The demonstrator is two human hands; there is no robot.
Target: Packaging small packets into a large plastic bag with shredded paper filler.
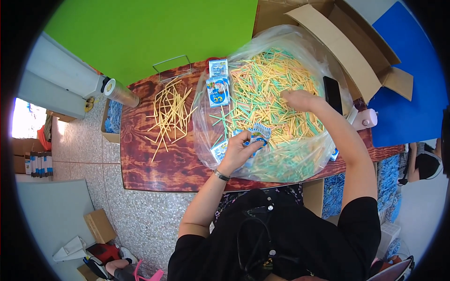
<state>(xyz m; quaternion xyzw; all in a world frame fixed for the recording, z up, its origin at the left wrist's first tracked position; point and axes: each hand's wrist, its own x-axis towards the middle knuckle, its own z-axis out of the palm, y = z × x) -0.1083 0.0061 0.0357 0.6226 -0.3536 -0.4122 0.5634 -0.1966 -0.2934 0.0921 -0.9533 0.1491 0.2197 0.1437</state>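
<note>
A large clear plastic bag (202, 140) lies spread on the table, heaped with thin pastel sticks (267, 89) in yellow, green and pink. My left hand (240, 150), with a bracelet on its wrist, pinches a small blue and white packet (259, 133) at the heap's near left side. Another such packet (219, 151) lies partly under that hand. Deeper in the heap, my right hand (300, 100) reaches among the sticks with its fingers curled together; their tips are hard to see. Two more packets lie at the bag's left edge, the nearer packet (218, 92) overlapping the farther packet (218, 67).
Loose yellow sticks (169, 112) lie left on the red-brown table (140, 164), with a wire stand (172, 64) behind them and a clear cylindrical container (121, 92) at the edge. Right are a dark phone (333, 95), a pink bottle (366, 119) and an opened cardboard box (340, 44).
</note>
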